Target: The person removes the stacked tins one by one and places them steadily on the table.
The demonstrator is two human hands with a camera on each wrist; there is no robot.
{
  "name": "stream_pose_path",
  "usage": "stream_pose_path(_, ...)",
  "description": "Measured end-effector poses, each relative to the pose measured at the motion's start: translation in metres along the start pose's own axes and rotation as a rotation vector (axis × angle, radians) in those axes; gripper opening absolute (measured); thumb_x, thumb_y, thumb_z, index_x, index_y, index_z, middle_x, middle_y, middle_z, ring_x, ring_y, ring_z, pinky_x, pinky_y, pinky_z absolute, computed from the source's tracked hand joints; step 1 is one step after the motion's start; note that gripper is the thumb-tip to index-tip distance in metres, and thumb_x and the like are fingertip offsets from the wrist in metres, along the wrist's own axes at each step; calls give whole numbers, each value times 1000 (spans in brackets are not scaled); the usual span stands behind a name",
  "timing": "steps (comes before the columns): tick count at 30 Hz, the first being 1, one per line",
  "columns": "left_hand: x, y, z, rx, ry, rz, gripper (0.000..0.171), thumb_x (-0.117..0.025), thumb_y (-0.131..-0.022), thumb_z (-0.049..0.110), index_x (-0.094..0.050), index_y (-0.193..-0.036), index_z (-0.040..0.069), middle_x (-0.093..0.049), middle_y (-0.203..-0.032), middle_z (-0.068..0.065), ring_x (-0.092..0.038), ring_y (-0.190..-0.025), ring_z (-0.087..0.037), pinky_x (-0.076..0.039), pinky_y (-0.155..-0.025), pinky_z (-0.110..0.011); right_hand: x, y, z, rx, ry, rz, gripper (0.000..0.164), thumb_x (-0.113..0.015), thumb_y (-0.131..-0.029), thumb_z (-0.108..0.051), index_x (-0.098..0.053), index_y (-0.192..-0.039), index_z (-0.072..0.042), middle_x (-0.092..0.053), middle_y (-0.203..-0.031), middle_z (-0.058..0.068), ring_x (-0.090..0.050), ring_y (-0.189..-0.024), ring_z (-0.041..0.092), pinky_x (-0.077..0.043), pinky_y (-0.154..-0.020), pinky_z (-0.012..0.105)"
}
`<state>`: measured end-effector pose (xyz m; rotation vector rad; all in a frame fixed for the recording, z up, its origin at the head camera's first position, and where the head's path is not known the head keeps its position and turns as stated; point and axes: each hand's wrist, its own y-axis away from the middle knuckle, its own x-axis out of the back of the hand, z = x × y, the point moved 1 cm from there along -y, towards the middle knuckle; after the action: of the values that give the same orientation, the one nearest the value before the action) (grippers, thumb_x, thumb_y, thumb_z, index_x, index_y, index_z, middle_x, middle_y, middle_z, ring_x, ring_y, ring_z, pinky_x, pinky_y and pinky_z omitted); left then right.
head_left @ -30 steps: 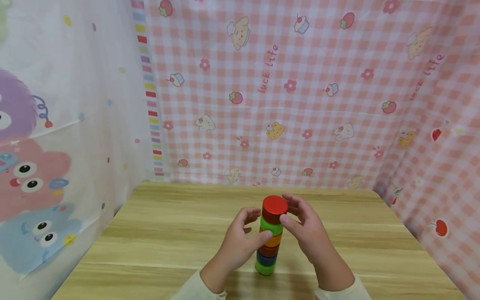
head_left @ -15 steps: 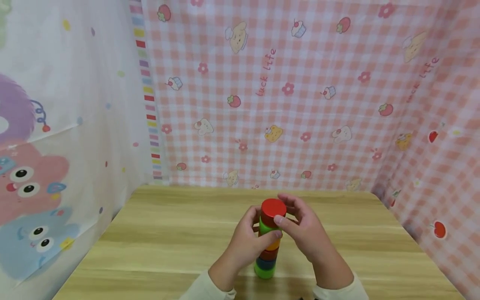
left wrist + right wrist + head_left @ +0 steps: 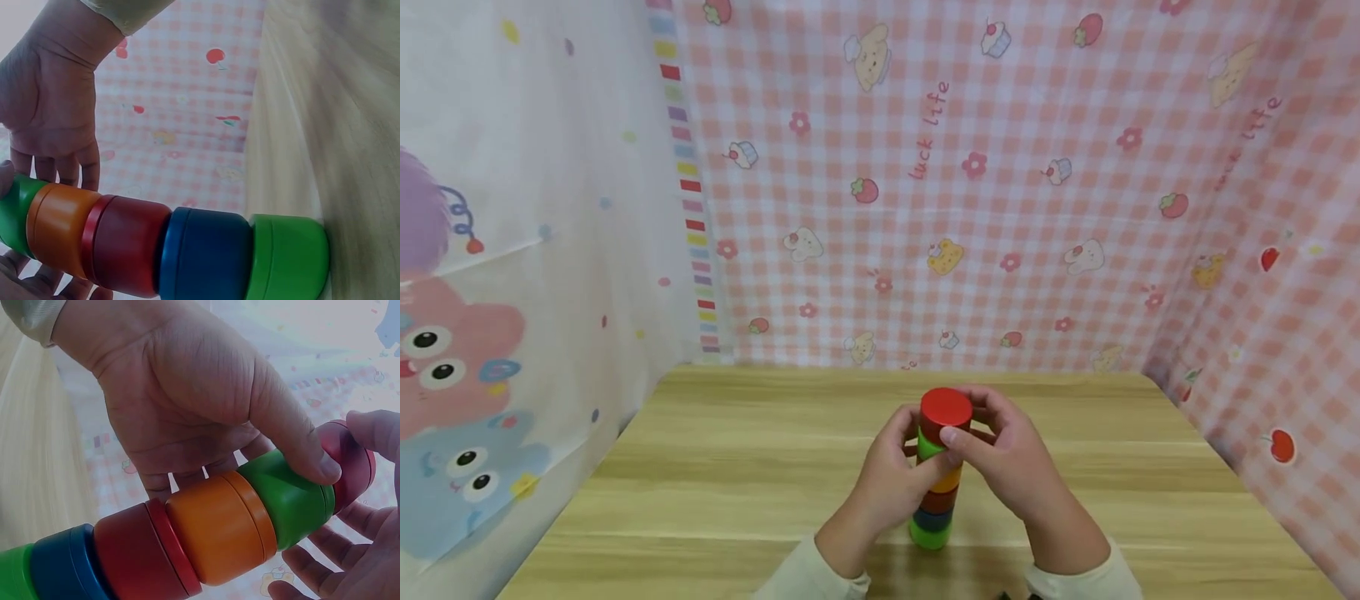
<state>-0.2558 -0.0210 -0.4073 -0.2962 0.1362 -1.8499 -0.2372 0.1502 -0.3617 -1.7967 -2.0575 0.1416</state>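
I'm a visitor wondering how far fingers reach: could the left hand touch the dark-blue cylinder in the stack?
Probably yes: the left hand is higher up, and neither hand covers the dark-blue cylinder.

"luck life" | pink checked cloth (image 3: 1037, 212) | again farther right, first word blurred

From my distant station, I see two pale cream sleeves (image 3: 812, 577), plain-surfaced, with cuffs (image 3: 44, 324) ending at the wrists (image 3: 842, 546).

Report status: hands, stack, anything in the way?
Left hand grips upper green container. Right hand grips top red container. Six-container stack standing on table. Hands partly hide it in head view.
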Motion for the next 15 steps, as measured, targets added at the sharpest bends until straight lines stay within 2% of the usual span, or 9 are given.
stream_pose_path(6, -2, -1, -1, 5, -2, 4, 44, -79, -95, 38, -60, -133, 26, -66, -132, 6, -55, -126, -21, -42, -106, -48, 2, 0, 0, 14, 3, 10, 40, -74, -98, -14, -62, -135, -2, -66, -132, 13, -59, -124, 30, -49, -109, 53)
stream_pose_path(15, -1, -1, -2, -1, -24, -2, 50, -77, -97, 34, -58, -141, 21, -65, -133, -1, -55, -126, -22, -45, -101, -43, 10, -1, 2, 31, -9, 63, 39, -72, -99, -11, -61, -135, 0, -66, -131, 13, -60, -120, 23, -53, -100, 29)
